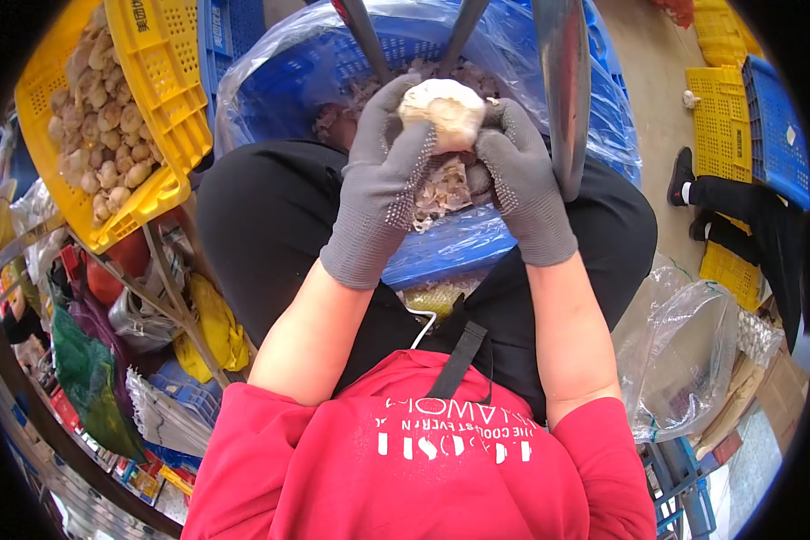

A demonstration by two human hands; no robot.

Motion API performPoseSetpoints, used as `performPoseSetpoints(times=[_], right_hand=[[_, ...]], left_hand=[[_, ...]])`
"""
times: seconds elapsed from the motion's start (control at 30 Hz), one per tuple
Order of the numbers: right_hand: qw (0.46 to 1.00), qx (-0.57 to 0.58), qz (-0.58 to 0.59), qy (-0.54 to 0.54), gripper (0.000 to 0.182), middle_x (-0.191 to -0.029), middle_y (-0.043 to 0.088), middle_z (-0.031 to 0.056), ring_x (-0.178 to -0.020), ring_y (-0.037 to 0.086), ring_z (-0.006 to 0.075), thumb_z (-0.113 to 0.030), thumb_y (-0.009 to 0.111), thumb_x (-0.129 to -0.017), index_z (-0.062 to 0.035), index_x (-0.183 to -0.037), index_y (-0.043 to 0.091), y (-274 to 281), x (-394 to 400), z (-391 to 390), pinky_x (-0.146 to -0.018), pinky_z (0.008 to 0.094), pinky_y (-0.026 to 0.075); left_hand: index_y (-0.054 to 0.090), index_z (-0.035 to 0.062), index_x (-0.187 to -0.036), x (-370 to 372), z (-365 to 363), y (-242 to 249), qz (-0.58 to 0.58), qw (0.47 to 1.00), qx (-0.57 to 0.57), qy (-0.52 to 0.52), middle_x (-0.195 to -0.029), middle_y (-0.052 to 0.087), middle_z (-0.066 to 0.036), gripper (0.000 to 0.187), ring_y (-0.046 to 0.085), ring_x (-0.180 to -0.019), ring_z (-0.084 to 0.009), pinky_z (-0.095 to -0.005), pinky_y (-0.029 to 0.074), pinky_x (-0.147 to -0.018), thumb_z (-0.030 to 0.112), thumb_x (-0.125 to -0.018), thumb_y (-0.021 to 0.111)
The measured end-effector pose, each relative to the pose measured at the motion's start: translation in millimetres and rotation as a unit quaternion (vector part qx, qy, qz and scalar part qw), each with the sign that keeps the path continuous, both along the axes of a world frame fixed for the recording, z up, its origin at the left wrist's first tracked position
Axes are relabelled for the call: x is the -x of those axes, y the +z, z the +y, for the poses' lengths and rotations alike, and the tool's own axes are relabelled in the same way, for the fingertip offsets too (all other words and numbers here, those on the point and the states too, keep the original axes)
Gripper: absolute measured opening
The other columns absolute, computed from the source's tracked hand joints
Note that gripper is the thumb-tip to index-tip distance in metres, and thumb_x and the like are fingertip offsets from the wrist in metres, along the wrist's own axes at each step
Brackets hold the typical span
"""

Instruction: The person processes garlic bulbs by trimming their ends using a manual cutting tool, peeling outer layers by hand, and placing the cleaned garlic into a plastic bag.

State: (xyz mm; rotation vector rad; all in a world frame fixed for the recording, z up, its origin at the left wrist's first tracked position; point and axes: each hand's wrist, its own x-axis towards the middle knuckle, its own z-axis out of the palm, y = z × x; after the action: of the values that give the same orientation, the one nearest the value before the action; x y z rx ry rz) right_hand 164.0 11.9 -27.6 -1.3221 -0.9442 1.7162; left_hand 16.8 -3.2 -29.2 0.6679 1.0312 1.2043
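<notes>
Writing first, reading the view as a dial: at 10 to 11 o'clock we note a yellow plastic crate (178,117) carrying dark Chinese characters that begin 美团; the blue crate (232,36) just clockwise of it bears similar print, too small for us to read surely. At 6 o'clock the red T-shirt (423,490) shows white lettering, upside down to us; we make out "COOL", the remainder being broken by folds. The garlic bulb (444,115) sits near 12 o'clock, gripped between both grey-gloved hands: from the left hand (373,175) it lies at 1 to 2 o'clock, from the right hand (526,175) at 10 to 11. We record both hands closed on it, thumbs touching its lower sides. Beneath lies a blue basket (283,90) lined with clear plastic film (616,135), holding papery garlic skins (445,187).
</notes>
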Motion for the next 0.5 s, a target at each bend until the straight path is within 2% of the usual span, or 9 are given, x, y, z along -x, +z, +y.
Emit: performPoseSetpoints(times=[0.1,0.13,0.2,0.23,0.3,0.4,0.43,0.47,0.5], right_hand=[[0.999,-0.029,-0.018,-0.021,0.018,-0.079,0.057,0.0026,-0.057,0.052,0.0051,-0.014,0.049,-0.092,-0.0034,-0.106,0.054,-0.2,1.3,-0.2,-0.051,0.0178,0.043],[0.999,-0.016,0.009,-0.027,0.019,-0.079,0.057,0.0025,-0.059,0.053,0.0052,-0.013,0.048,-0.092,-0.003,-0.107,0.054,0.9,1.8,0.4,-0.053,0.0179,0.044],[0.999,-0.004,0.038,-0.032,0.019,-0.079,0.057,0.0025,-0.061,0.053,0.0053,-0.013,0.048,-0.093,-0.0026,-0.108,0.054,3.1,3.4,0.8,-0.054,0.0179,0.045],[0.999,0.004,0.038,-0.03,0.02,-0.08,0.057,0.0027,-0.062,0.053,0.0057,-0.012,0.048,-0.092,-0.0022,-0.108,0.054,4.6,4.0,0.3,-0.055,0.0184,0.045],[0.999,0.013,0.038,-0.029,0.02,-0.082,0.058,0.0028,-0.063,0.054,0.0061,-0.012,0.048,-0.092,-0.0019,-0.108,0.054,7.1,4.3,-0.1,-0.056,0.0188,0.045],[1.0,-0.019,-0.017,-0.004,0.02,-0.085,0.058,0.003,-0.065,0.055,0.0065,-0.01,0.051,-0.09,-0.0018,-0.108,0.054,7.1,4.1,-0.3,-0.057,0.0193,0.047],[0.996,-0.077,-0.032,-0.011,0.02,-0.086,0.058,0.0029,-0.068,0.056,0.0065,-0.01,0.053,-0.09,-0.0018,-0.108,0.054,3.4,4.5,-1.3,-0.06,0.0195,0.047],[0.99,-0.135,-0.047,-0.019,0.02,-0.088,0.057,0.0029,-0.071,0.056,0.0064,-0.009,0.054,-0.089,-0.0018,-0.107,0.054,1.3,4.8,-2.2,-0.063,0.0196,0.048],[0.99,-0.135,-0.046,-0.019,0.02,-0.088,0.057,0.0029,-0.071,0.056,0.0064,-0.009,0.054,-0.089,-0.0018,-0.107,0.054,1.4,3.8,-2.6,-0.063,0.0196,0.048]], left_hand=[[0.037,0.0014,-0.137,-0.2,-1.1,10.4,-0.003,1.0,0.004,-0.009,-0.129,0.048,-0.015,0.044,0.053,-0.116,-0.0215,-0.0319,0.047,-0.098,0.011,-0.095,0.048],[0.037,0.0014,-0.137,0.8,-0.8,7.3,-0.004,1.0,0.002,-0.009,-0.129,0.048,-0.015,0.044,0.053,-0.116,-0.0215,-0.0319,0.047,-0.098,0.011,-0.095,0.048],[0.036,0.0025,-0.137,4.3,0.3,1.2,0.101,0.993,-0.049,-0.021,-0.13,0.046,-0.013,0.047,0.052,-0.116,-0.0202,-0.0313,0.046,-0.097,0.013,-0.094,0.051],[0.036,0.0025,-0.137,3.8,0.2,2.6,0.102,0.993,-0.049,-0.02,-0.13,0.046,-0.013,0.047,0.052,-0.116,-0.0202,-0.0313,0.046,-0.097,0.013,-0.094,0.051],[0.039,0.0055,-0.131,-0.1,-0.9,8.0,0.124,0.991,-0.047,-0.012,-0.119,0.052,-0.011,0.046,0.053,-0.109,-0.015,-0.0262,0.044,-0.094,0.011,-0.089,0.059],[0.039,0.0054,-0.131,-1.4,1.1,0.7,0.131,0.987,-0.088,-0.004,-0.118,0.052,-0.01,0.049,0.052,-0.109,-0.0149,-0.026,0.044,-0.093,0.011,-0.087,0.062],[0.039,0.0054,-0.131,-1.3,1.3,1.8,0.132,0.987,-0.089,-0.005,-0.118,0.052,-0.01,0.049,0.052,-0.109,-0.0149,-0.026,0.044,-0.093,0.011,-0.087,0.062],[0.04,0.0049,-0.131,-1.1,1.5,4.3,0.11,0.992,-0.057,-0.017,-0.118,0.052,-0.01,0.049,0.053,-0.109,-0.0152,-0.0263,0.044,-0.094,0.012,-0.088,0.062],[0.04,0.0044,-0.131,-0.9,1.3,6.5,0.088,0.995,-0.025,-0.029,-0.118,0.051,-0.01,0.048,0.053,-0.109,-0.0156,-0.0266,0.044,-0.094,0.013,-0.088,0.061]])
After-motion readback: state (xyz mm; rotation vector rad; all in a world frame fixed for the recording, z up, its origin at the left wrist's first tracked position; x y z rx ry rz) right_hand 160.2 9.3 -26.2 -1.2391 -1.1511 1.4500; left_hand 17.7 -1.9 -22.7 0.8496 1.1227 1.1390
